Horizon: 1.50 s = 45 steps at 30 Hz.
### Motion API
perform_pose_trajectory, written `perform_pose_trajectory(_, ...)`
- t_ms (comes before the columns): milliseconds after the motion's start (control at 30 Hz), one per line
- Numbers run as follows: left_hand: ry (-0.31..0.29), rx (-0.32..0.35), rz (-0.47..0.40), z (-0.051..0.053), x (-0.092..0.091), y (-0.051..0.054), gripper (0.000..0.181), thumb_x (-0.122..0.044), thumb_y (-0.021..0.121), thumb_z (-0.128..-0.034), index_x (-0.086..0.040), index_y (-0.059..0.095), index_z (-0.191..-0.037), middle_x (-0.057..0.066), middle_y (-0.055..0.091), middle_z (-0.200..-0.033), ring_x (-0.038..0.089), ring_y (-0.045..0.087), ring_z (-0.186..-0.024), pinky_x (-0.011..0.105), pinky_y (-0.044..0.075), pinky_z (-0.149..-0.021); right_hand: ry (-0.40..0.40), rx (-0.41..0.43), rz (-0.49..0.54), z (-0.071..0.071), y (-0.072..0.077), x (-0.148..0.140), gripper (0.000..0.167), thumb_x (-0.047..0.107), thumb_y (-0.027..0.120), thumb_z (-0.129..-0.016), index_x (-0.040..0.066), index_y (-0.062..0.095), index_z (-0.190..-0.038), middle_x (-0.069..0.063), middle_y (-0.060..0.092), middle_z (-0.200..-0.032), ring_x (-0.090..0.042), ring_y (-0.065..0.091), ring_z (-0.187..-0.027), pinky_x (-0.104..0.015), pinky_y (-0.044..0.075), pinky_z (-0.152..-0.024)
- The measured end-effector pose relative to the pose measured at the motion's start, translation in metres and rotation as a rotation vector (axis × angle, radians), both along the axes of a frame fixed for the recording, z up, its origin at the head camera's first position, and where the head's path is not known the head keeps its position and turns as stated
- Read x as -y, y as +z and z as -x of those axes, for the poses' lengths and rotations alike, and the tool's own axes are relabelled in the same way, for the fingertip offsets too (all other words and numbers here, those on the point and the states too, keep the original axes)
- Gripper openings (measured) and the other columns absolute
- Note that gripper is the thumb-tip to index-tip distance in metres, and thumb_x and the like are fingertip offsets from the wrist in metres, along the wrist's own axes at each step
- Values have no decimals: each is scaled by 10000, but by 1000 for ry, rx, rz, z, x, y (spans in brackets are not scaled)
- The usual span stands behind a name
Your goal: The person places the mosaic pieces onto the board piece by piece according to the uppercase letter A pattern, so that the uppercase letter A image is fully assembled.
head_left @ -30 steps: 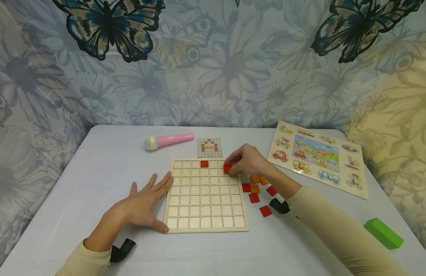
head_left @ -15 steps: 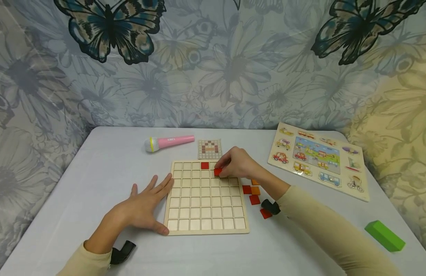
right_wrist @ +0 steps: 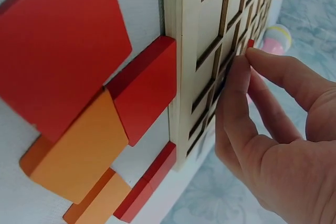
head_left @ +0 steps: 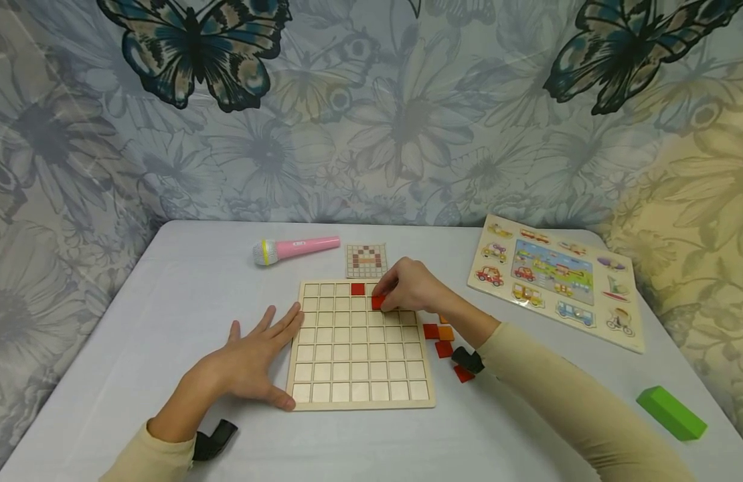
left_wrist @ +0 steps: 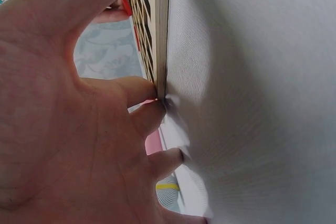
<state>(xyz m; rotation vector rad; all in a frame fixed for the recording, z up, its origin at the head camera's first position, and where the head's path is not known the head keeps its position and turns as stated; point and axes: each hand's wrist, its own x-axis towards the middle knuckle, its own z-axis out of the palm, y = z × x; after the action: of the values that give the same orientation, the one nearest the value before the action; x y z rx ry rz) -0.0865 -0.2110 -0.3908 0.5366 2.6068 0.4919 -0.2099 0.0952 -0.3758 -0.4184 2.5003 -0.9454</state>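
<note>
My right hand (head_left: 415,286) pinches a small red square tile (head_left: 378,303) between thumb and fingers, over the upper rows of a wooden grid board (head_left: 362,406). In the right wrist view fingertips mostly cover that tile, so I cannot tell whether it sits in a cell. A second red tile (head_left: 357,289) lies in the top row. Against the board's left edge rests my left hand (head_left: 248,361), fingers spread and nearly straight. Loose red tiles (right_wrist: 147,90) and orange tiles (right_wrist: 76,145) lie right of the board, partly under the right forearm.
A small patterned card (head_left: 365,260) lies behind the board, beside a pink toy microphone (head_left: 305,247). To the right are a vehicle picture puzzle (head_left: 555,281) and a green block (head_left: 671,412). The white table (head_left: 167,294) ends at a patterned wall covering.
My right hand has moved left and slightly toward me with the red tile, from the board's top right corner area. It has barely shifted over the last half second. The left hand stays put.
</note>
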Motion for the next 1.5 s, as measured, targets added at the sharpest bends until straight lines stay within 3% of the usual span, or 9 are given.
perform_pose_trajectory(1500,-5,17,-19,1,2,-1,1423,-644,924,-611,-150,137,-1689,22,16,-1776,481,6,-1604,922,-18,-1032,43,-37,-34,0,0,11,236,-22,857,-754,105,832,-953,-31,763,-920,-174,632,-826,-280,537,-709)
